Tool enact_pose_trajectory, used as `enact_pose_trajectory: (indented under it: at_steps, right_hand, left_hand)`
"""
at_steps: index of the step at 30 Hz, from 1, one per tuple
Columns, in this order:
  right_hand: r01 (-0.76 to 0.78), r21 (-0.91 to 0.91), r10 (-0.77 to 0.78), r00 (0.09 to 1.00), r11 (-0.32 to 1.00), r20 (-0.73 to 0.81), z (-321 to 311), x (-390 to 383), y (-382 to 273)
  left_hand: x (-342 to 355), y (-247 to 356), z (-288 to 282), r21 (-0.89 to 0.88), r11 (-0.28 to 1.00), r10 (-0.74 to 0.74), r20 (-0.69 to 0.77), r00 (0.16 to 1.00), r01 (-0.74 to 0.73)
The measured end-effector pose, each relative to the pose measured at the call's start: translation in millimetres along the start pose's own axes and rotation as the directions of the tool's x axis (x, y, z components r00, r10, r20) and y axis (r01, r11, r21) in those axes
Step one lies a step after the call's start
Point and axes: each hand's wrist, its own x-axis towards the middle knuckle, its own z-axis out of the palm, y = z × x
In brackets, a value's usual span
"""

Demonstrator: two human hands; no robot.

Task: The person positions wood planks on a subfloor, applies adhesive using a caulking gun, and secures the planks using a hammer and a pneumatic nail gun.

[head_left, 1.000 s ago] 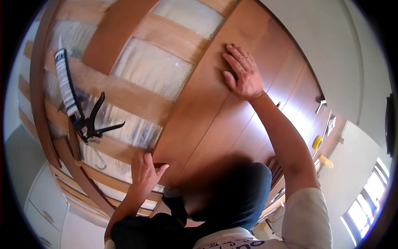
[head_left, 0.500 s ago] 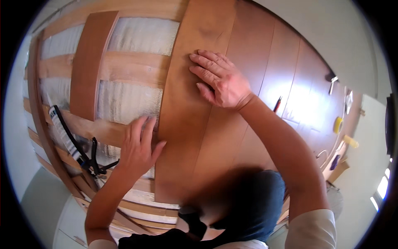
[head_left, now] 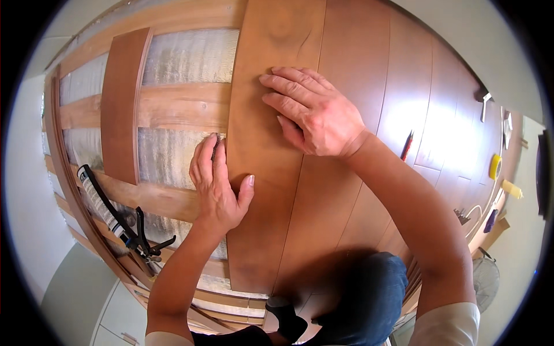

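Note:
A long brown floor plank (head_left: 265, 173) lies over wooden joists, next to laid planks on its right. My left hand (head_left: 217, 185) grips the plank's left edge, fingers over the side and thumb on top. My right hand (head_left: 311, 112) lies flat on the plank further up, fingers spread and pointing left. My knee in dark trousers (head_left: 358, 294) rests on the laid boards below.
A loose shorter plank (head_left: 122, 104) lies across the wooden joists (head_left: 173, 106) with silver insulation between them. A caulking gun (head_left: 115, 216) rests on the joists at lower left. A red pencil (head_left: 407, 145), a yellow tape roll (head_left: 495, 166) and small tools sit on the laid floor at right.
The view has moved closer over the plank. My left hand slid up along the plank's left edge and now grips it. My right hand stays flat on the plank.

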Motion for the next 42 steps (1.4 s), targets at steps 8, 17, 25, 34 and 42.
enact_pose_trajectory:
  at_steps: [8, 17, 25, 34, 42]
  right_hand:
    - [0.007, 0.036, -0.008, 1.000, 0.999, 0.018, -2, 5, -2]
    - [-0.007, 0.040, 0.005, 0.999, 0.999, 0.041, -2, 7, -5]
    - [0.010, 0.038, -0.012, 0.998, 0.999, 0.060, -7, 7, -5]
    - [0.077, -0.073, -0.074, 0.996, 0.994, 0.041, -1, 5, -7]
    - [0.064, -0.174, -0.051, 0.996, 0.983, 0.079, 12, -6, 4]
  left_hand:
    - [-1, 4, 3, 0.008, 1.000, -0.026, -0.023, 0.999, 0.026]
    - [-2, 0, 7, -0.031, 0.999, -0.035, -0.096, 0.995, 0.033]
    - [-3, 7, 5, -0.080, 0.996, -0.047, -0.140, 0.989, 0.036]
    - [-11, 11, 8, -0.054, 0.997, -0.059, -0.224, 0.973, 0.048]
    - [-149, 0, -16, 0.208, 0.972, -0.098, -0.042, 0.994, 0.105]
